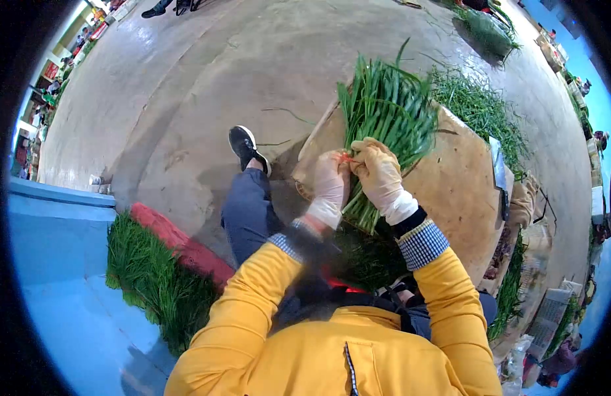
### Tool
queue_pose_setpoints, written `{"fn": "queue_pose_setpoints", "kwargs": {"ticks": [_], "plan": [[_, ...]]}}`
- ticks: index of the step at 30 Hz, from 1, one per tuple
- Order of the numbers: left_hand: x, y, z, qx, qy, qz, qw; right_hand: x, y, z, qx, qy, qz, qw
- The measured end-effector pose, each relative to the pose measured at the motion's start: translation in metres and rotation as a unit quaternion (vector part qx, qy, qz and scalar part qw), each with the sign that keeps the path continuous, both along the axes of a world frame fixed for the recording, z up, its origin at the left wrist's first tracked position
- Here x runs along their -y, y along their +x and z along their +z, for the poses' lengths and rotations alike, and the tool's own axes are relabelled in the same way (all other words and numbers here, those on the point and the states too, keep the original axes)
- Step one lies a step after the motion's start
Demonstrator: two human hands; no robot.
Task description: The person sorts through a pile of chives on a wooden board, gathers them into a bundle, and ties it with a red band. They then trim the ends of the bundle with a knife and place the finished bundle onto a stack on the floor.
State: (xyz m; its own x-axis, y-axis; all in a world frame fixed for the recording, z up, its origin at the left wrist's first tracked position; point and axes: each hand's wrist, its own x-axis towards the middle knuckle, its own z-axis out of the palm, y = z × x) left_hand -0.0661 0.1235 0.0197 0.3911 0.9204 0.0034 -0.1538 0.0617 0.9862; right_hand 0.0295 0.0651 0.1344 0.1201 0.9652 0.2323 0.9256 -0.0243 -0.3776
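A thick bunch of garlic chives leans over the wooden board, leaf ends pointing away from me and pale stalk ends toward my lap. Both my hands wear whitish gloves. My left hand is closed at the bunch's left side, its fingertips pinching an orange-red tie. My right hand lies over the stalks with its fingers bent in, meeting the left at the tie. Most of the tie is hidden behind the gloves and stalks.
The round wooden board carries a cleaver at its right edge. Loose cut greens lie beyond it. At left, more chives lie beside a red cloth roll on a blue ledge. My shoe rests on the concrete floor.
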Motion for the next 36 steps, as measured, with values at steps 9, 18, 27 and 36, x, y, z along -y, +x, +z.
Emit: {"fn": "queue_pose_setpoints", "kwargs": {"ticks": [9,18,27,36], "plan": [[0.005,-0.01,0.031,-0.001,-0.067,0.016,0.998,-0.005,0.007,-0.041,-0.054,0.049,-0.058,0.996],[0.004,-0.007,0.016,0.027,-0.081,0.074,0.994,-0.005,0.008,-0.048,0.002,0.136,-0.045,0.99],[0.007,-0.007,0.03,-0.031,-0.024,0.115,0.993,-0.003,0.009,-0.046,-0.022,0.105,-0.049,0.993],[0.008,-0.007,0.041,-0.078,0.026,0.085,0.993,-0.003,0.007,-0.037,-0.002,0.098,-0.038,0.994]]}}
